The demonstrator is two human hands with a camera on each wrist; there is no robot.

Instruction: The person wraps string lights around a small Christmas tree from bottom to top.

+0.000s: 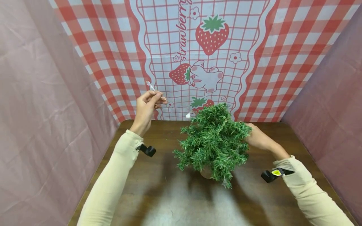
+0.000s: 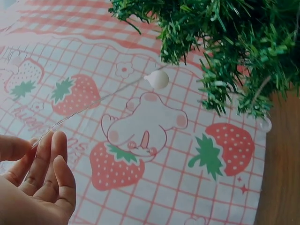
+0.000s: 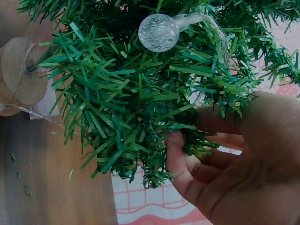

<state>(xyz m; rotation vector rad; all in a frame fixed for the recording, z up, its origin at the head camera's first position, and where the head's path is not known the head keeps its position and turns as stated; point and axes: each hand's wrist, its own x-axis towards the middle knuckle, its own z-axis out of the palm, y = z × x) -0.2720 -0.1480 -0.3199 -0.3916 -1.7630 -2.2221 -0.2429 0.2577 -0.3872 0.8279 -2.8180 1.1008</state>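
Note:
A small artificial Christmas tree [image 1: 213, 141] leans over the table, its round wooden base [image 3: 21, 77] partly showing. The thumb and fingers of my left hand [image 1: 147, 106] pinch a thin clear string-light wire [image 2: 89, 107], left of the tree. That wire runs from the fingertips toward a small white bulb [image 2: 159, 79] beside the branches. At the tree's right side, my right hand [image 3: 234, 168] grips a green branch [image 3: 136, 108], some fingertips hidden in the needles. Above those fingers in the right wrist view, a clear round bulb [image 3: 159, 33] lies against the foliage.
Under the tree is a brown wooden table [image 1: 175, 194] with a few loose green needles. A strawberry-patterned checked cloth [image 1: 113, 40] hangs behind it, and pink curtains [image 1: 51, 125] flank both sides. More clear wire [image 3: 42, 116] passes near the base.

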